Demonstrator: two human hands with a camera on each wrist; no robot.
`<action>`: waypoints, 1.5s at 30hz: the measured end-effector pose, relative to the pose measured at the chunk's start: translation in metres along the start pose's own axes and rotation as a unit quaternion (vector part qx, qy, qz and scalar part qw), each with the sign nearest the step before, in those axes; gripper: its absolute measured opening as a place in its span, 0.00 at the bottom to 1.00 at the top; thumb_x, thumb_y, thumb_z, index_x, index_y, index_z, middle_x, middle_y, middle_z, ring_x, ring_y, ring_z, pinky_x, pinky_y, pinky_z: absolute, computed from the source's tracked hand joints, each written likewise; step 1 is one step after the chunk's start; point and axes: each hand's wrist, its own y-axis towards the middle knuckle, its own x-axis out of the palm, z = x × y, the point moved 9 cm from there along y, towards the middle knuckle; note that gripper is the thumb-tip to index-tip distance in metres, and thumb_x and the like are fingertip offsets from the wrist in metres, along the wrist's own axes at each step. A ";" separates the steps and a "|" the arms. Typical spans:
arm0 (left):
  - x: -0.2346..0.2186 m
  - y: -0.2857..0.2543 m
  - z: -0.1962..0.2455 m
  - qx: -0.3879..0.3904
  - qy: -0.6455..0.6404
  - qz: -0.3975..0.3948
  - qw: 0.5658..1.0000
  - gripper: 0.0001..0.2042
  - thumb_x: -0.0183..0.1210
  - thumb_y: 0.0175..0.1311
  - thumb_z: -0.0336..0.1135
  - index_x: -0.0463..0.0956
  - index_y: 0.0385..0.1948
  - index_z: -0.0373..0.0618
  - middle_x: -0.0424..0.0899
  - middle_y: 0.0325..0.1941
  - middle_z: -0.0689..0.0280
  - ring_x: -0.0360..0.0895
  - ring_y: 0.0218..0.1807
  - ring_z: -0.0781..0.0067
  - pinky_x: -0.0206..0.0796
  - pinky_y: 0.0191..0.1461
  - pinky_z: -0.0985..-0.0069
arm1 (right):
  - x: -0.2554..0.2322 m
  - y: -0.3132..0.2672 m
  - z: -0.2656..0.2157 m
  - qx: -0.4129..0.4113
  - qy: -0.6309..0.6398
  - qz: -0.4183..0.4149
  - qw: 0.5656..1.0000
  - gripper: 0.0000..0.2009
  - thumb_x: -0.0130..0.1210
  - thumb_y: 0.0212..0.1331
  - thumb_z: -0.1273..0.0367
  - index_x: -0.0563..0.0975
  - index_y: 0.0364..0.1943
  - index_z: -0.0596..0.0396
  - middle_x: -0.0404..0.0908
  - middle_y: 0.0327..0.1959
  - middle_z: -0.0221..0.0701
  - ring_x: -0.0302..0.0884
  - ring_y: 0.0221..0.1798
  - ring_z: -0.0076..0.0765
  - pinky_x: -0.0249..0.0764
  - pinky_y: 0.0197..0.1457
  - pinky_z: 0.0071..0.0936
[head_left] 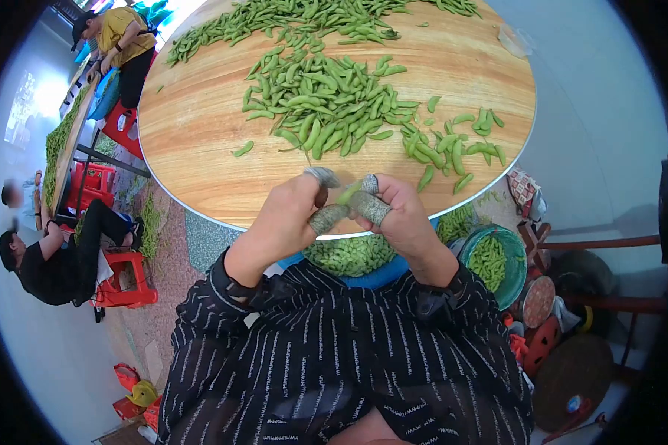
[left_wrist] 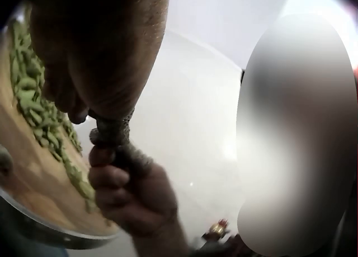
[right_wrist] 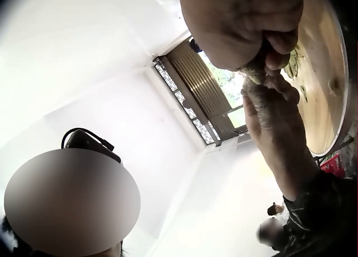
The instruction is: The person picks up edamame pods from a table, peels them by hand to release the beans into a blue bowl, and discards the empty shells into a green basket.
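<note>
In the head view a green pod is pinched between both hands, just off the near edge of the round wooden table. The left hand holds its left end with thumb and finger, which wear grey knitted covers. Similar covers are on the thumb and finger of the right hand, which grips the other end. Beyond the hands lies a heap of green pods, with a smaller scatter of pods to its right. Both wrist views show the hands close together, the pod mostly hidden by fingers.
Below the table edge is a blue basin of shelled beans. A green bucket with pods stands to its right. At the left, people sit near a long table and red stools.
</note>
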 end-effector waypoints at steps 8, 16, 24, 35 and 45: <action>0.003 -0.012 0.021 0.173 0.171 0.125 0.962 0.18 0.59 0.37 0.31 0.68 0.35 0.41 0.73 0.29 0.60 0.71 0.29 0.61 0.63 0.28 0.68 | 0.001 -0.004 -0.004 -0.033 -0.073 -0.006 0.997 0.04 0.49 0.51 0.77 0.73 0.31 0.59 0.72 0.25 0.23 0.66 0.28 0.16 0.63 0.31 0.16; 0.021 -0.013 0.008 0.095 0.038 0.048 0.994 0.12 0.55 0.48 0.29 0.68 0.36 0.40 0.73 0.24 0.58 0.70 0.24 0.58 0.62 0.26 0.68 | 0.000 -0.002 0.004 -0.055 -0.115 -0.014 0.992 0.03 0.47 0.49 0.78 0.71 0.29 0.61 0.72 0.24 0.26 0.65 0.28 0.19 0.64 0.32 0.20; 0.041 -0.020 -0.026 -0.098 -0.326 0.074 0.937 0.09 0.54 0.53 0.31 0.67 0.34 0.40 0.72 0.20 0.57 0.72 0.25 0.56 0.62 0.26 0.71 | -0.001 -0.005 -0.010 -0.173 -0.273 0.023 0.946 0.06 0.45 0.43 0.81 0.70 0.28 0.63 0.72 0.22 0.30 0.68 0.28 0.24 0.64 0.31 0.24; 0.027 -0.021 -0.005 0.082 -0.043 0.114 0.989 0.13 0.57 0.46 0.28 0.67 0.34 0.40 0.73 0.22 0.58 0.72 0.23 0.57 0.63 0.25 0.70 | 0.001 -0.003 0.003 -0.133 -0.164 -0.019 0.977 0.07 0.45 0.42 0.81 0.69 0.30 0.63 0.71 0.22 0.34 0.68 0.27 0.26 0.65 0.31 0.25; 0.066 -0.018 -0.041 -0.174 -0.654 0.031 0.735 0.09 0.48 0.62 0.37 0.67 0.29 0.40 0.69 0.18 0.72 0.62 0.19 0.85 0.54 0.22 0.87 | 0.013 -0.015 -0.029 -0.248 -0.367 -0.013 0.897 0.10 0.47 0.36 0.80 0.69 0.29 0.61 0.69 0.21 0.41 0.66 0.26 0.49 0.63 0.30 0.31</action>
